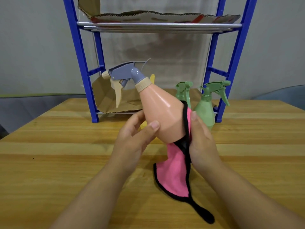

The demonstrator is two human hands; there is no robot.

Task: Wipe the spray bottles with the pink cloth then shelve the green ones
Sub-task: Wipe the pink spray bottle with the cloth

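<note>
Plain indoor room: wooden table (pixel 66 146), blue shelf rack (pixel 79 55) lined with cardboard (pixel 148 16)

Glossy plastic bottle (pixel 162 111), wood table (pixel 66 146)

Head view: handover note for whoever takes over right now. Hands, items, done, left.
Left hand: grips the base of the peach spray bottle, tilted, nozzle pointing left.
Right hand: presses the pink cloth against the bottle's side.
Two green spray bottles stand at the foot of the blue rack, right side.
Done: peach bottle being wiped.
Left: can't tell if the green ones are wiped; shelve them.
</note>
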